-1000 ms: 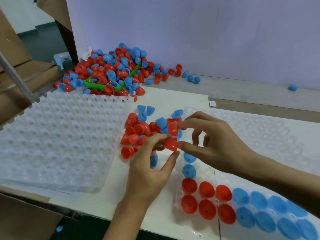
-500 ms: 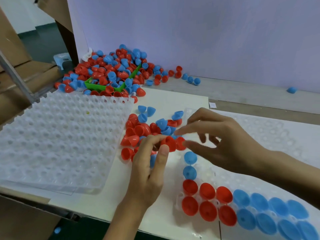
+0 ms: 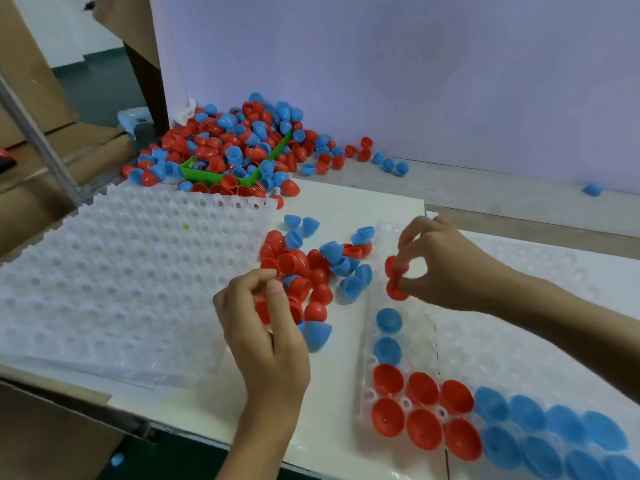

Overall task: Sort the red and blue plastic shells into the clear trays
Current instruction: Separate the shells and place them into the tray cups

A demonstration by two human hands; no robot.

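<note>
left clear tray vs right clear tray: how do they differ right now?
The left clear tray holds no shells in view; the right clear tray has red shells and blue shells seated along its near edge. The right hand pinches red shells over the right tray; the left hand works at the loose pile beside the left tray. Both are clear, dimpled trays.

Two red shells (image 3: 395, 279) sit pinched in the right hand (image 3: 446, 268) above the right clear tray (image 3: 519, 327). That tray holds six red and several blue shells seated in its near rows. Loose shells (image 3: 311, 268) lie between it and the left clear tray (image 3: 121, 271).
</note>
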